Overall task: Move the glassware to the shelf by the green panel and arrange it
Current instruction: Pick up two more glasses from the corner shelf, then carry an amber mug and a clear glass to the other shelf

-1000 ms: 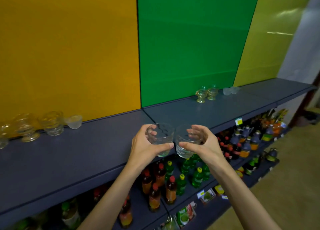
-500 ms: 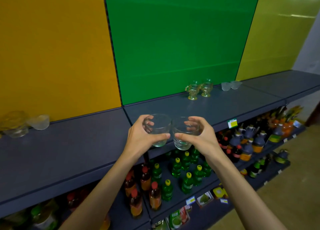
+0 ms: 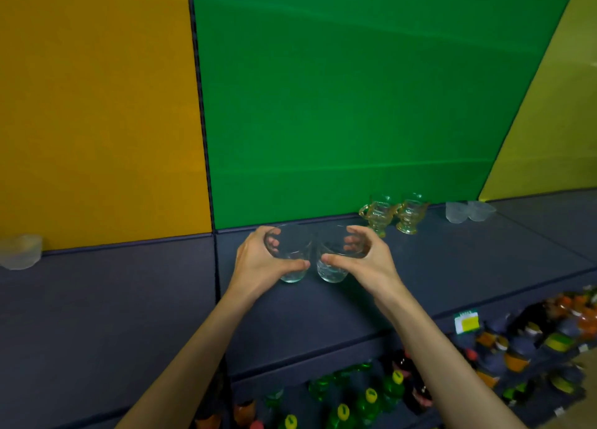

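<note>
Gripping two clear glasses side by side, the left hand (image 3: 258, 263) and right hand (image 3: 371, 263) curl fingers round the left glass (image 3: 288, 260) and right glass (image 3: 334, 263) over the shelf (image 3: 452, 267) below the green panel (image 3: 355, 105).

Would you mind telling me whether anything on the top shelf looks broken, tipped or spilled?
Nothing stands out. The left hand and right hand each hold an upright clear glass; the two amber cups and frosted bowls stand upright by the green panel.
</note>
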Tool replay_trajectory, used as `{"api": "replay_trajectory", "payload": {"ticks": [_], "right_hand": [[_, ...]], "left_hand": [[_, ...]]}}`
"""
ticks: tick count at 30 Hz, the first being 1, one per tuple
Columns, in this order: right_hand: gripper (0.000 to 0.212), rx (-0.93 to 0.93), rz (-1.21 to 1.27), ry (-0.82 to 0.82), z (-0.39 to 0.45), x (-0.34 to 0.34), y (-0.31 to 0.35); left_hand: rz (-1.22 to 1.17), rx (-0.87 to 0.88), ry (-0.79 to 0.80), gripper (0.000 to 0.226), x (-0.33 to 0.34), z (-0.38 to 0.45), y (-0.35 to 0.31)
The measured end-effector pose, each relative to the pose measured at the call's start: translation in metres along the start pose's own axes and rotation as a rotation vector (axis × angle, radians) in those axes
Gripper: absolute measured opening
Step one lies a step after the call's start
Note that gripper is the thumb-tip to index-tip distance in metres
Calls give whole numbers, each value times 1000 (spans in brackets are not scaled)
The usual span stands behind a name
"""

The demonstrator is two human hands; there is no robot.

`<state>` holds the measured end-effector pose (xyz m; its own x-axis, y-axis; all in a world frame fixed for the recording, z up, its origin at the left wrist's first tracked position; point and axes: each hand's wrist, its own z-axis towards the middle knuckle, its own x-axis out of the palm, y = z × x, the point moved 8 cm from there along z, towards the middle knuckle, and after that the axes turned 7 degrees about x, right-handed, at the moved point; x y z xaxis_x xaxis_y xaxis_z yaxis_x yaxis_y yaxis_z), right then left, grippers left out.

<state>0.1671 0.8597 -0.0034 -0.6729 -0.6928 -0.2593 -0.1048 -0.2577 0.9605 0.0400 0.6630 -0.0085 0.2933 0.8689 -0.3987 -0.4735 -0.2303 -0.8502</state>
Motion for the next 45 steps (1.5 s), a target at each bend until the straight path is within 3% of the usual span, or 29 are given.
{"api": "replay_trajectory", "payload": {"ticks": [9,19,25,28,31,37,41,45], "right_hand": [[81,4,-39,110,82,38,-4],[82,-6,-122,227,116,62,-9],[92,-45,-226,292,117,63,-7],[109,-55,-300,366,114,65,-4],[117,-123,-417,442,105,66,4],[70,-657,-721,226,73,64,53],[45,-799,-620,278,35,77,76],[38,-841,-569,419,1,106,83]], "left_hand": [[190,-109,-130,86,-11,47,24],[270,-178,-187,90,-10,55,35],[266,-218,-162,101,-7,52,35],[273,-230,-140,111,-11,45,31],[305,-181,-126,105,-18,35,19],[756,-18,-166,79,-43,12,-19],[957,-2,-174,66,-53,-14,-36],[1068,-56,-170,62,-69,-51,-41]]}}
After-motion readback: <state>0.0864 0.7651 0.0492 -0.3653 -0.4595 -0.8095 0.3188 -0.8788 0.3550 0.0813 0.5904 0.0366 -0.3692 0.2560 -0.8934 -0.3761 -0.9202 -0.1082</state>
